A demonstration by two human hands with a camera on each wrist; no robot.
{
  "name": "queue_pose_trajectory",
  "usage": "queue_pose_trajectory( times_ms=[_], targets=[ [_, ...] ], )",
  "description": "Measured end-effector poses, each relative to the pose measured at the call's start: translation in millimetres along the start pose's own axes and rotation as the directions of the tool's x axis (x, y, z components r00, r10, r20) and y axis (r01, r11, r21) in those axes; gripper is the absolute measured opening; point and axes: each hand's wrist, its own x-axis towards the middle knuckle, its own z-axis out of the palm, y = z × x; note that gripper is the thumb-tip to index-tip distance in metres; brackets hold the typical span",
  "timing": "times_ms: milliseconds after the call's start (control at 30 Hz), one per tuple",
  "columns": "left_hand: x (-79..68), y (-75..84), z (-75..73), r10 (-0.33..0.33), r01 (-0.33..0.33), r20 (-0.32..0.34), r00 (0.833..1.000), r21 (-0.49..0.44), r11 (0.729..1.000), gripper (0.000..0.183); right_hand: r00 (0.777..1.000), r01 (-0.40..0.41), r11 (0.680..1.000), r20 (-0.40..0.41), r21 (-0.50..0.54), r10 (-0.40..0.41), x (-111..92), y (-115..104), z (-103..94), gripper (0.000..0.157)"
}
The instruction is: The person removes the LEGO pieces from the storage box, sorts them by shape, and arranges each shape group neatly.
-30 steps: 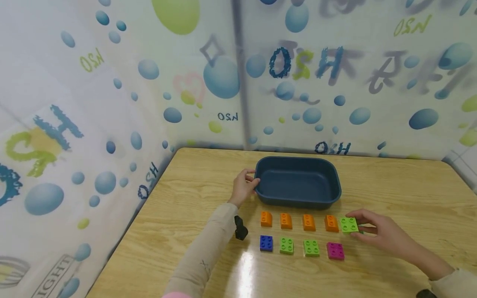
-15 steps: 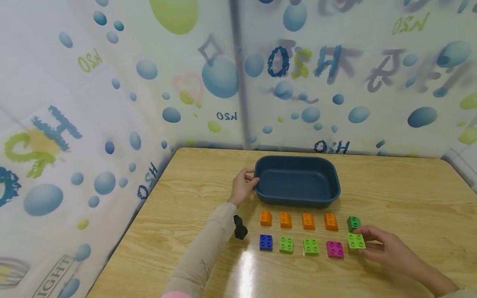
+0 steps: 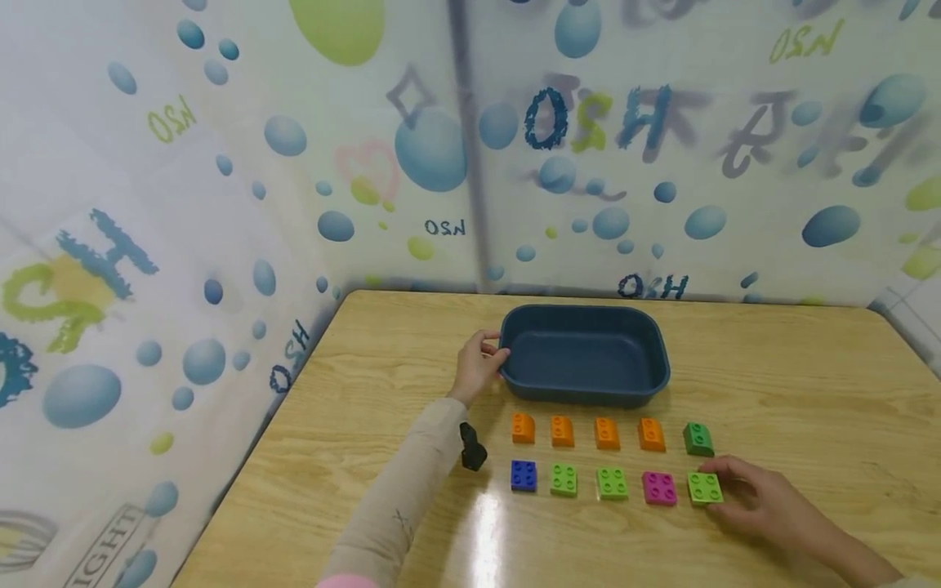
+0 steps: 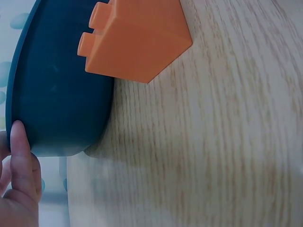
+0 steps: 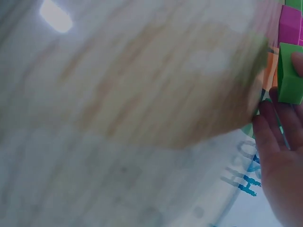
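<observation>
My left hand (image 3: 476, 364) pinches the left end of a dark blue rectangular tray (image 3: 588, 394); in the left wrist view the thumb (image 4: 20, 142) presses on its outer wall at the rim. My right hand (image 3: 764, 502) holds a light green four-stud toy brick (image 3: 705, 487) between thumb and fingers, at the right end of the front row. The right wrist view shows the same light green brick (image 5: 289, 78) between the fingers. Beside it lies a magenta brick (image 3: 659, 488), and behind it a dark green brick (image 3: 698, 439).
Several orange bricks (image 3: 606, 434) form the back row, just in front of the tray. The front row also has a blue brick (image 3: 524, 475) and two light green bricks (image 3: 564, 480). A patterned curtain (image 3: 412, 245) rises behind the wooden table (image 3: 390, 351).
My right hand has brought the light green brick toward me, from beside the orange bricks down to the front row, uncovering the dark green brick. The left hand stays at the tray.
</observation>
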Motion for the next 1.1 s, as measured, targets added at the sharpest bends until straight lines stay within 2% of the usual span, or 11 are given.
queue_pose_trajectory(
  times_ms=[233, 400, 700, 1100],
  targets=[
    [0.1, 0.9, 0.1, -0.005, 0.005, -0.005, 1.0, 0.008, 1.0, 0.035, 0.997, -0.082, 0.991, -0.005, -0.102, 0.082, -2, -2, 1.7, 0.042],
    [0.3, -0.4, -0.1, -0.017, 0.017, -0.001, 1.0, 0.005, 1.0, 0.035, 0.993, -0.114, 0.986, 0.015, -0.117, 0.117, -2, -1, 2.6, 0.044],
    [0.0, -1.0, 0.1, 0.003, -0.003, -0.003, 1.0, -0.016, 1.0, 0.035, 1.0, -0.007, 0.998, -0.007, -0.063, 0.007, -3, 6, 2.4, 0.043],
    [0.0, -2.1, 1.4, 0.0, 0.0, -0.014, 1.0, 0.011, 1.0, 0.035, 1.0, -0.019, 0.998, 0.022, -0.062, 0.02, -5, 8, -1.1, 0.044]
  ],
)
